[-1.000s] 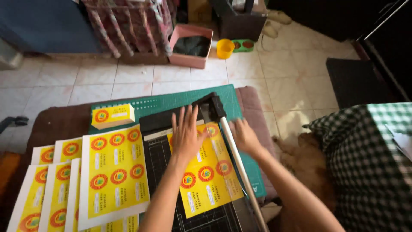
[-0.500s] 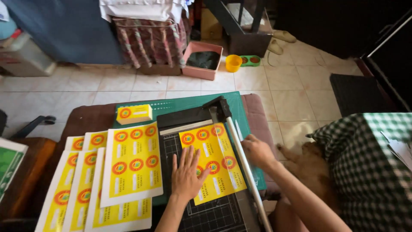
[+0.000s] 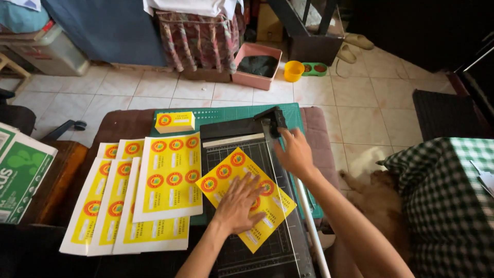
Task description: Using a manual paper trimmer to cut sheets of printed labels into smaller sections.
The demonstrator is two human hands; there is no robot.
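I am turning the yellow sticker sheet [image 3: 242, 193] askew on the paper cutter [image 3: 242, 242]; left hand [image 3: 237, 203] pressing flat and open, right hand [image 3: 294, 153] now gripping the blade arm [image 3: 309, 226].

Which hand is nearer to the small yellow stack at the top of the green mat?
Left. The left hand lies flat on the turned sheet, below and right of the stack. The right hand is farther right, by the cutter arm.

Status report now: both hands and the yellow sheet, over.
Left hand flat on yellow label sheet, sheet skewed on paper cutter. Right hand on cutter arm. Nothing blocking.
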